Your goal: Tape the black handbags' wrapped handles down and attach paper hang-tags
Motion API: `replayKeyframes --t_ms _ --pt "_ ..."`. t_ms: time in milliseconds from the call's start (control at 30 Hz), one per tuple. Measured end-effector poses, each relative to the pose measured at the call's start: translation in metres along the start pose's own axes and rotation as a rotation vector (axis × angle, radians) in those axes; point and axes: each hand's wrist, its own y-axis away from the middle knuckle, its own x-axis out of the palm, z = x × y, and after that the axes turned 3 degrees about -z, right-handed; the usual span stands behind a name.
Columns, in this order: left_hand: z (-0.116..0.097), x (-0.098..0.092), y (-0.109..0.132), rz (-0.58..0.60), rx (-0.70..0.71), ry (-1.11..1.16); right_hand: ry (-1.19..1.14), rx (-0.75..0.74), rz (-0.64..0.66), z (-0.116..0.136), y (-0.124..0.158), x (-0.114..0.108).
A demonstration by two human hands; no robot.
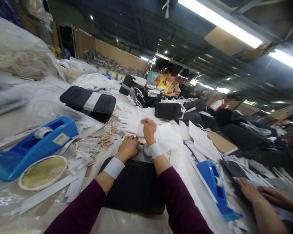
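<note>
My left hand (pixel 129 148) is closed, knuckles up, pressing on the far edge of a flat black fabric piece (pixel 134 190) that lies between my forearms. My right hand (pixel 148 130) is closed in a pinch on a sheet of white fabric (pixel 167 138) just beyond the black piece. A roll of tape (pixel 146 151) shows partly between the two wrists. Both wrists wear white bands below maroon sleeves.
A blue tape dispenser (pixel 36 143) and a round white lid (pixel 42 172) sit at left, beside a pile of string tags (pixel 95 143). A second blue dispenser (pixel 216 188) stands at right, near another person's hands (pixel 252 191). Black bags (pixel 88 100) and white paper cover the far table.
</note>
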Motion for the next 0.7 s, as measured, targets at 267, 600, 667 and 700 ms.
replayKeyframes --t_ms 267,600,667,700 --pt "0.0 0.004 -0.001 -0.016 -0.05 0.052 -0.113 -0.292 -0.028 0.024 0.077 -0.062" --pt "0.011 -0.004 -0.006 -0.038 -0.149 0.221 -0.064 -0.691 0.364 -0.006 0.204 -0.102" --pt "0.01 -0.002 -0.005 -0.048 -0.132 0.218 -0.038 -0.714 0.399 -0.009 0.207 -0.102" --pt "0.009 -0.001 -0.005 -0.054 -0.126 0.215 -0.028 -0.725 0.41 -0.011 0.208 -0.102"
